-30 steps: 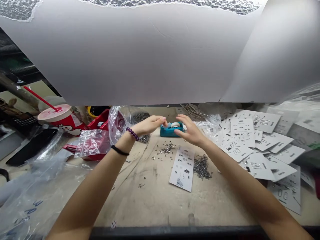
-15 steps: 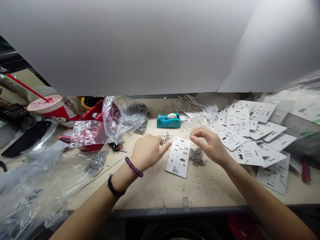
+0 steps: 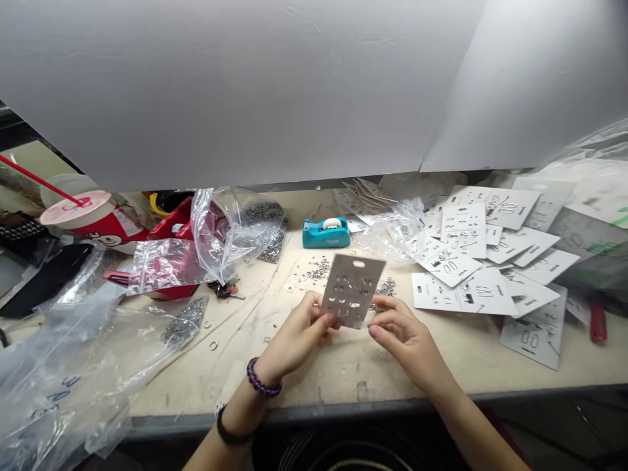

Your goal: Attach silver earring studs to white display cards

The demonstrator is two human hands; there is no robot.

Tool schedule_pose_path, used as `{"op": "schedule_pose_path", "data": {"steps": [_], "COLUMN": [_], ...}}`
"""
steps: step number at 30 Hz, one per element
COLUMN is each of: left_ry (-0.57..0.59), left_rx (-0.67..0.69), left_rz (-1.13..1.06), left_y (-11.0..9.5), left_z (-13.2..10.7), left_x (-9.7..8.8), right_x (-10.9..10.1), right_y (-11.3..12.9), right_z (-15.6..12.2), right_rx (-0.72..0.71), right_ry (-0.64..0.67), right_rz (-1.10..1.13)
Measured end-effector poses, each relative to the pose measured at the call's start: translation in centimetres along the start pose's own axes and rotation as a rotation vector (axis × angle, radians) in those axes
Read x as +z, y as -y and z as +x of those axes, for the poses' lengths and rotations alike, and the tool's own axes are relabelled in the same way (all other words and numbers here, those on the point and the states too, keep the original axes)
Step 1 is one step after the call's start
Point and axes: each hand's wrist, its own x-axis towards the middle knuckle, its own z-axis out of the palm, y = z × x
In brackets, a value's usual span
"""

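White panel [image 3: 275, 98]: fills the whole far side, its lower edge over the far end of the table
Table [image 3: 324, 379]: pale wood with dark marks, a dark strip along its near edge
Plastic bag [image 3: 63, 366]: clear, crumpled, spread over the near left, with blue writing on it
Pile of cards [image 3: 464, 229]: white printed cards lying overlapped on the right
Red cup [image 3: 95, 221]: far left, with a lid and a red straw
Left hand [image 3: 304, 333]: gripping the near left corner of the grey card between thumb and fingers
Right hand [image 3: 402, 340]: fingers loosely bent, thumb near the fingertips, just beside the card's right edge; cannot tell whether it touches the card or pinches anything
Grey card [image 3: 350, 291]: tilted up between the hands, its slot at the far end, shiny patches across its middle
Tape dispenser [image 3: 326, 239]: blue, standing beyond the card, white roll in it
Purple bracelet [image 3: 251, 376]: around the left wrist
Metal bits [image 3: 318, 268]: scattered just beyond the card, left of another small heap partly hidden behind it
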Motion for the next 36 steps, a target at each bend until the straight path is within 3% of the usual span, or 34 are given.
{"op": "schedule_pose_path", "data": {"steps": [2,5,10,14,21,27,36], "left_ry": [0.033,0.001,0.013,-0.016,-0.057,-0.033,-0.163], "left_rx": [-0.015,0.03,0.17,0.221,0.193,0.205,0.203], "left_rz": [-0.216,-0.321,-0.393,-0.404,-0.354,-0.307,-0.216], "left_y": [-0.6,-2.1,-3.7,-3.3,-2.2,-1.8,-1.4], "left_z": [0.3,1.4,3.5,4.4,4.3,4.2,4.6], "left_x": [0.4,0.8,1.1,1.3,1.4,1.3,1.7], "right_x": [0.1,0.3,0.7,0.7,1.0,1.5,1.8], "right_y": [0.4,1.5,2.9,2.7,1.8,1.7,1.5], "right_z": [0.7,2.6,5.7,6.6,6.6,6.3,6.3], "right_rx": [-0.027,-0.106,-0.17,-0.134,-0.069,-0.078,-0.118], "right_ry": [0.034,0.07,-0.078,-0.118,-0.125,-0.158,-0.175], "right_rz": [0.07,0.126,0.028,0.08,0.001,-0.051,-0.193]}}
